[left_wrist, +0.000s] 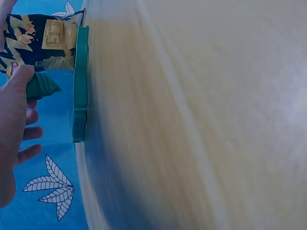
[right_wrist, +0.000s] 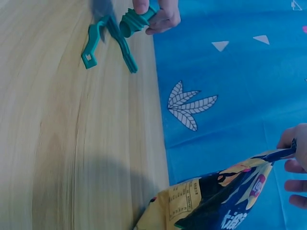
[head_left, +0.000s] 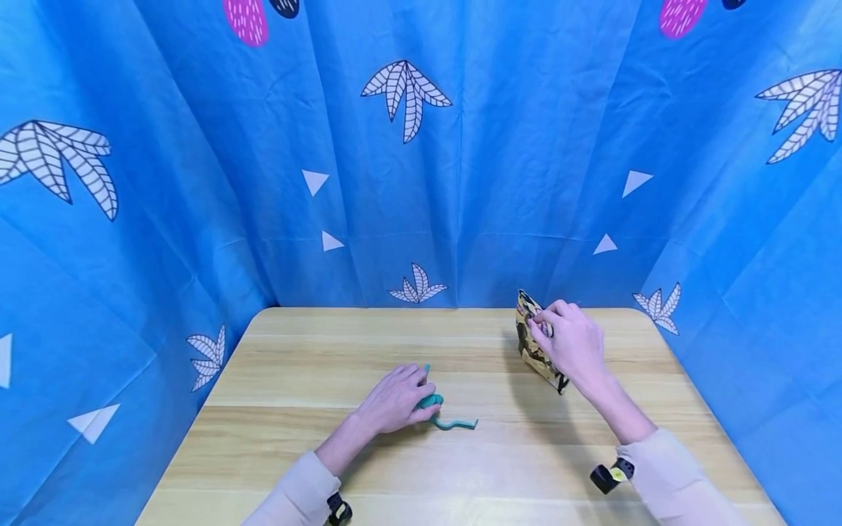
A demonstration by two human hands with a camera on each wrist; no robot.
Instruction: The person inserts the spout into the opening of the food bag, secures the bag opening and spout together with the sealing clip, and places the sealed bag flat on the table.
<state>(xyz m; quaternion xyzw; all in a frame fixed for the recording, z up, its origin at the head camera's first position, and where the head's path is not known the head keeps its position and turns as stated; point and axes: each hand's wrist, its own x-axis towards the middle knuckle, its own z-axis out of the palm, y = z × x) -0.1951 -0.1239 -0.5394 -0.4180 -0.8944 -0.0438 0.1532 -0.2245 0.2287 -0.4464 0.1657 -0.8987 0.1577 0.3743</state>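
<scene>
My left hand (head_left: 395,402) pinches a green ribbed, cap-like piece (right_wrist: 132,23) just above the table, thumb on one side. Beside that piece, a green bag clip (right_wrist: 123,48) has its two long arms spread in a V; whether the two are joined I cannot tell. Farther right and back, my right hand (head_left: 574,340) pinches the top edge of a black-and-gold snack bag (head_left: 534,343). The bag hangs tilted, its lower end at or just above the table. In the left wrist view, the bag appears behind the left hand.
A light wooden table (head_left: 296,351) with rounded far corners lies under both hands. Blue patterned curtains (head_left: 460,183) close in the back and both sides. Each wrist wears a small black device (head_left: 608,476).
</scene>
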